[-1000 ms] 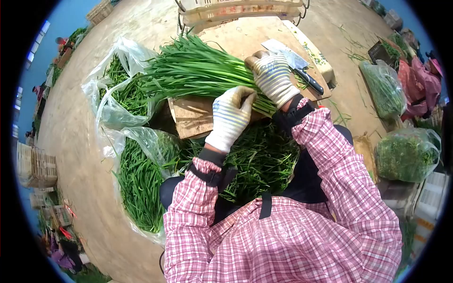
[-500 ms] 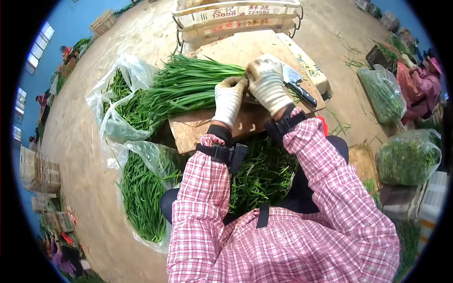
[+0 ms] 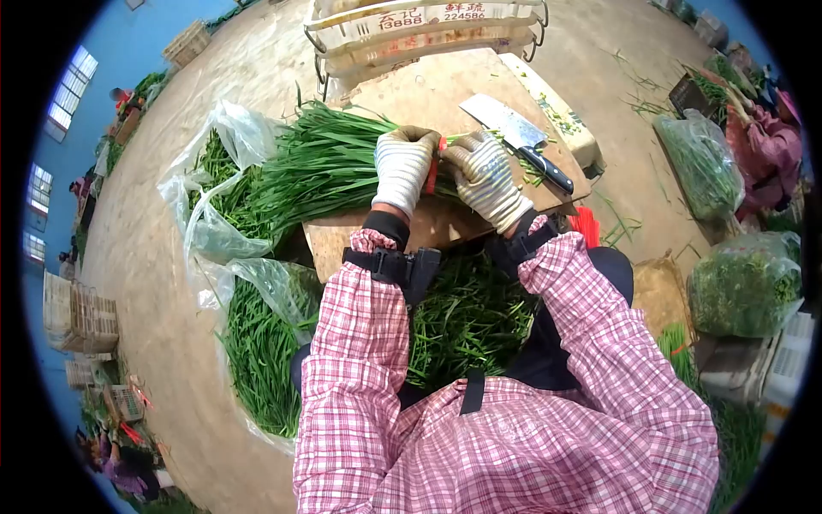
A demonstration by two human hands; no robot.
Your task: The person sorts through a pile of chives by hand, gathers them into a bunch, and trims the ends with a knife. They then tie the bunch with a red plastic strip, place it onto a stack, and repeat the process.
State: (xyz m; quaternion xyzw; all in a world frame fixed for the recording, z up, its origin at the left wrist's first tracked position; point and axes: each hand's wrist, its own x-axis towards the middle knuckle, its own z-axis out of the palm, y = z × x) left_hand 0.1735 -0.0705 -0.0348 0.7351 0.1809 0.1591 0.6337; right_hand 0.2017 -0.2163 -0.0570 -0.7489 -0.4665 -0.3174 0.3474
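A large bunch of garlic chives (image 3: pixel 325 158) lies across a wooden board (image 3: pixel 419 81), leaves to the left and cut stem ends to the right. Around its stems runs a red tie (image 3: pixel 431 178). My left hand (image 3: pixel 402 169), in a striped knitted glove, is closed over the bunch just left of the tie. Just to its right, my gloved right hand (image 3: pixel 486 177) is closed at the tie, above the stems; its fingertips are partly hidden. A cleaver (image 3: pixel 505 120) with a black handle rests on the board beyond my right hand.
Plastic bags of greens (image 3: pixel 218 223) stand left of the board. Loose greens (image 3: pixel 471 317) fill the space below it, between my legs. Stacked white crates (image 3: pixel 419 34) stand behind. Red ties (image 3: pixel 585 227) hang at the board's right. Another person (image 3: pixel 762 154) sits far right beside bagged greens (image 3: pixel 702 167).
My hands have moved slightly apart, the left one shifting left along the bunch. The red tie around the stems now shows between them, and more of the cleaver blade is visible.
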